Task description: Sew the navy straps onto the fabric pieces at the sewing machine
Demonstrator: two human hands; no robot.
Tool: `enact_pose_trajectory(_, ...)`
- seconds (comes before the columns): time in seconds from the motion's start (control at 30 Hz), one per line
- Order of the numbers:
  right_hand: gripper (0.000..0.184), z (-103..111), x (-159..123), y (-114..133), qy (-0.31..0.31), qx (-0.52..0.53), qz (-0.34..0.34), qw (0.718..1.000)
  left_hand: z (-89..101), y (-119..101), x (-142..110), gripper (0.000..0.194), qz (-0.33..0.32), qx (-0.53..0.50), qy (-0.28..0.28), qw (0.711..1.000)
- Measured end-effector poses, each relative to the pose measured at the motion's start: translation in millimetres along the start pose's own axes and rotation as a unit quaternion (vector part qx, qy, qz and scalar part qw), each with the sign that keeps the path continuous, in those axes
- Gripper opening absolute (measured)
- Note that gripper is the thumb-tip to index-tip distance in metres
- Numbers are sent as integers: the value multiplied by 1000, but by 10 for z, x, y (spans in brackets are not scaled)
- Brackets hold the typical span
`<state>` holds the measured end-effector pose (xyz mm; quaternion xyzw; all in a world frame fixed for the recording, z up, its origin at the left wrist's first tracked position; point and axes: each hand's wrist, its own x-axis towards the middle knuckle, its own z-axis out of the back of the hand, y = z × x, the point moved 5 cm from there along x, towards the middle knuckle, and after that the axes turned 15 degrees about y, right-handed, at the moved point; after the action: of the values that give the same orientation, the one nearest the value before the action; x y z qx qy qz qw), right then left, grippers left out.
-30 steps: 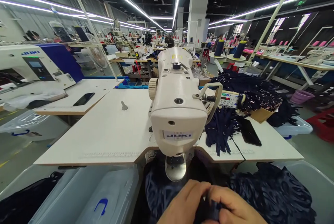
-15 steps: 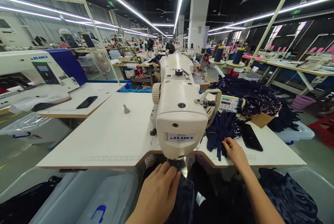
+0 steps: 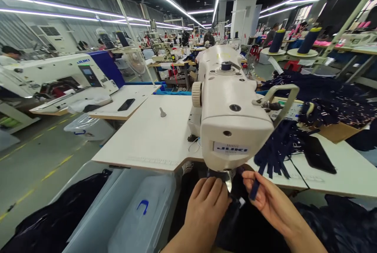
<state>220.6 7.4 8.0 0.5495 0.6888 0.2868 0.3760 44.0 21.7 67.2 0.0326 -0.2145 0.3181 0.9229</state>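
Right below the head of the white sewing machine, my left hand is closed on dark fabric, its fingertips partly hidden under the machine. Between the thumb and fingers of my right hand is a short navy strap, close to the machine's right side. A small white tag shows on the dark cloth between my hands. Behind my right hand, a bunch of navy straps hangs over the table edge.
A black phone lies at the right of the white table. On its left lies a small grey metal tool. Plastic bins stand below. A heap of dark straps spills over a cardboard box.
My right hand has left the strap bunch with a strap and come in beside the machine head. My left hand stays at the fabric. The view has turned left.
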Motion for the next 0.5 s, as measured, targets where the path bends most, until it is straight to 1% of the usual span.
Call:
enact_pose_trajectory(0.07, 44, -118, 62, 22, 9, -77, 8, 997, 25, -7, -9, 22, -3, -22, -6, 1000)
enact_pose_trajectory(0.1, 45, -154, 97, 61, 12, -128, 16, 992, 40, 0, -15, 23, -9, -38, -5, 999)
enact_pose_trajectory(0.2, 38, -224, 195, 196, 40, -276, 22, 960, 68, 61, -40, 24, -36, -85, 14, 996)
enact_pose_trajectory(0.27, 34, -249, 230, 271, 62, -350, 17, 935, 61, 128, -63, 26, -55, -123, 28, 991)
enact_pose_trajectory(0.33, 29, -252, 239, 330, 69, -407, 11, 911, 44, 209, -87, 26, -63, -168, 27, 983)
enact_pose_trajectory(0.43, 20, -231, 247, 358, 69, -474, -17, 877, 15, 324, -106, 26, -50, -234, 23, 971)
enact_pose_trajectory(0.5, 19, -223, 268, 338, 70, -502, -32, 861, 10, 356, -99, 28, -50, -255, 39, 965)
